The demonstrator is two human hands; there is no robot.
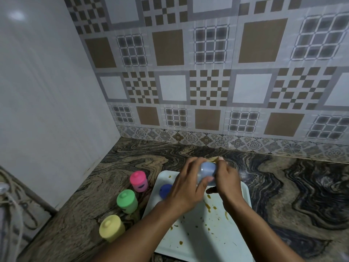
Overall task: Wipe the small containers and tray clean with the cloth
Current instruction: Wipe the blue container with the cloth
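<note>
Gripping the pale blue container (207,171) over the stained white tray (205,233), the left hand (187,188) curls round it, while the right hand (227,179) clutches a beige cloth (215,159) against its far side.

A pink container (138,181), green container (127,201) and yellow container (111,228) line the tray's (204,241) 9 o'clock edge, a white side wall (47,110) rises beyond them and a tiled wall (207,82) at 12 o'clock, while bare countertop (302,186) lies open toward 3 o'clock.
</note>
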